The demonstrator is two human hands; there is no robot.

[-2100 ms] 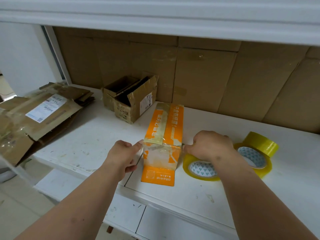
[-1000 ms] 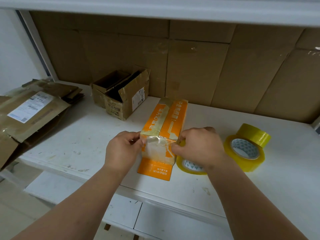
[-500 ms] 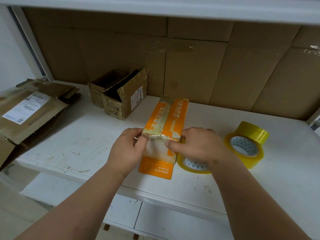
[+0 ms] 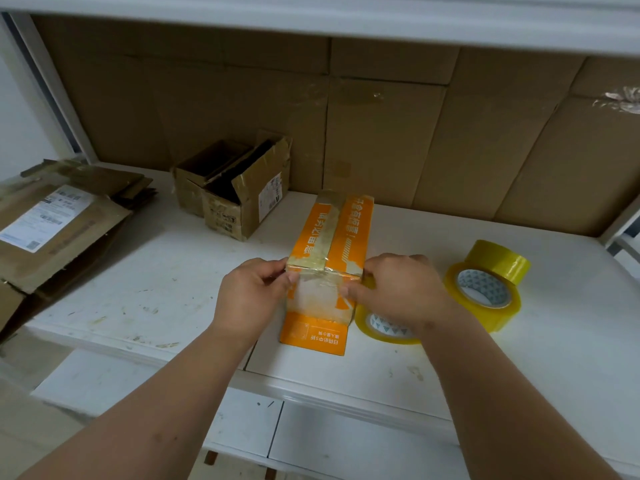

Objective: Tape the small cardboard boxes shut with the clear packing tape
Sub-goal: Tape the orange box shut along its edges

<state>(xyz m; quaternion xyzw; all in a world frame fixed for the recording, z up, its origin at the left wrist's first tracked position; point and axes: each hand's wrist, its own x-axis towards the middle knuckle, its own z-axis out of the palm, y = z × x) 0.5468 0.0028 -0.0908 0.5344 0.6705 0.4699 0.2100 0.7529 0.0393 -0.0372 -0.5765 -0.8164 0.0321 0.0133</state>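
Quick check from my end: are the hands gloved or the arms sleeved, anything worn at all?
Nothing worn that shows. The left hand and right hand are bare, without gloves, and I see no rings. Both forearms are bare down to the bottom of the frame: no sleeves, watch or wristband in view.

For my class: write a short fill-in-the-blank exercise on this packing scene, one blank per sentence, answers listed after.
1. Both hands press tape onto the near end of the ____ box.
2. The number of tape rolls on the shelf is ____.
3. The open brown boxes stand to the ____ of that box.

Missing words: orange; two; left
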